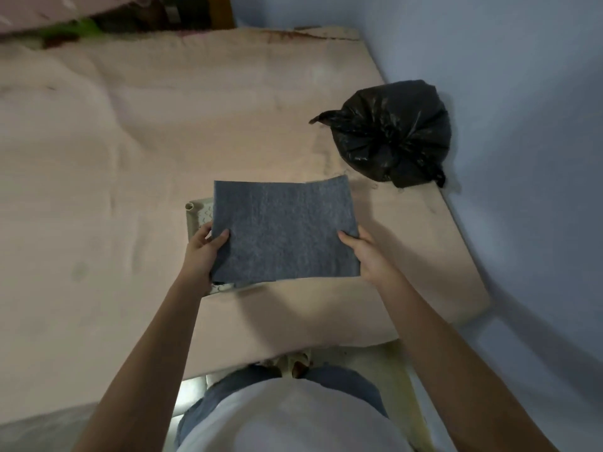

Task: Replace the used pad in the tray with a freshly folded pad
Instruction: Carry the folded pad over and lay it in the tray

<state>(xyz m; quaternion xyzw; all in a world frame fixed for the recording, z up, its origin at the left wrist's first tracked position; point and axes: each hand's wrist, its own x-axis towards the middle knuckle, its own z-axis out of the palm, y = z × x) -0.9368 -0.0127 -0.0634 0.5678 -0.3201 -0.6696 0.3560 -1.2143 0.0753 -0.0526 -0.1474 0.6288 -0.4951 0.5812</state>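
Left hand [204,247] pinches the grey pad's [284,231] left edge, thumb on top; right hand [363,254] pinches its right edge. Pad held flat in the air above the tray [193,214], hiding most of it; tray sits on the mattress [98,158] toward its right edge. Black bag [390,133] near the far-right corner.

Risks: pad looks wider than the tray, so may buckle or overhang; tray contents unseen, so a used pad may remain underneath.

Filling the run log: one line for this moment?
left hand: grips pad | right hand: grips pad | pad: over tray
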